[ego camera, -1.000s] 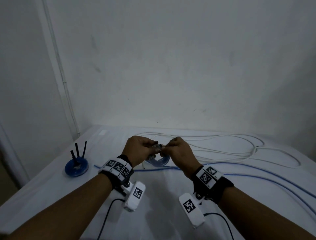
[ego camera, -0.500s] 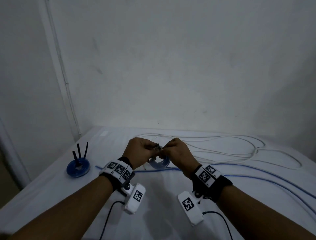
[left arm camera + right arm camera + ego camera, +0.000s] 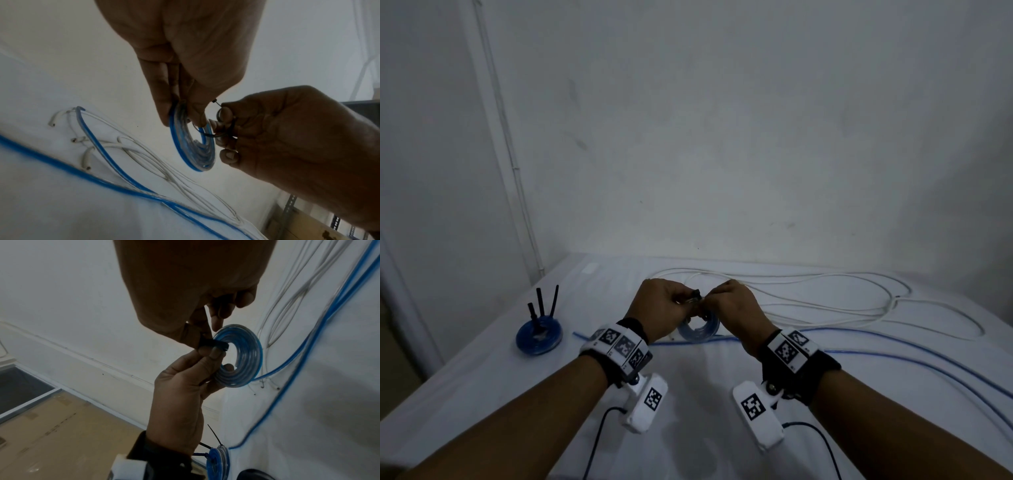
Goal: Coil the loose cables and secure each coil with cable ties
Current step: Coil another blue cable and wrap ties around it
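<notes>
Nearest the camera, both forearms reach out over the white table (image 3: pixel 688 428), each carrying a wrist band with a white camera unit hanging below. Just beyond them the two hands meet above the table's middle, lifted clear of the surface, most likely so a tie can pass round the bundle freely.

The left hand (image 3: pixel 659 310) has its fingers curled round the blue cable coil (image 3: pixel 192 142), pinching the stacked turns between thumb and fingertips so they cannot spring apart. The coil hangs below the fingers on edge, its flat face roughly upright and its open centre facing sideways toward the right hand; a single blue strand leaves its lower edge and runs down to the table. The right hand (image 3: pixel 736 311) is closed in a pinch on a black cable tie (image 3: pixel 221 125), which loops through the coil's centre and round one side of the turns. The tie's long axis curves across the turns rather than along them, and its thin tail sticks up between the two thumbs. I judge the tie is being threaded or drawn tight; whether the head has caught the tail I cannot tell.

On the left, a finished blue coil (image 3: pixel 538 337) lies flat with black tie tails (image 3: pixel 541 303) standing up from it. Farther off, loose blue cable (image 3: pixel 893 356) runs away right, and beyond it white cable (image 3: pixel 825 308) lies in long loops near the wall.
</notes>
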